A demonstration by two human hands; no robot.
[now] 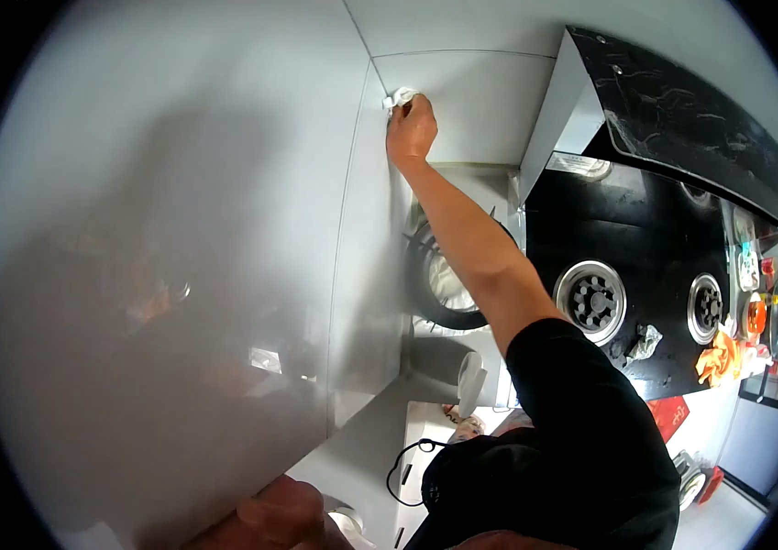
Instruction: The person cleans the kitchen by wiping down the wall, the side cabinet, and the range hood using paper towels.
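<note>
My right hand (pixel 412 128) reaches up to the corner where two pale wall panels meet. Its closed fingers press a crumpled white cloth (pixel 402 96) against the wall (pixel 471 101). Low in the view, my left hand (pixel 283 511) is partly visible at the bottom edge of the large glossy panel (pixel 178 275); its fingers are not clear enough to show whether they hold anything. Below my right forearm, a round pan or pot with a dark rim (pixel 457 318) stands in the corner, partly hidden by the arm.
A black cooktop (pixel 627 229) with two round burners lies to the right, under a dark range hood (pixel 682 119). Crumpled foil (pixel 645 342) and an orange cloth (pixel 720 359) lie on it. A white handled object (pixel 470 383) and a black cable (pixel 391 477) show lower down.
</note>
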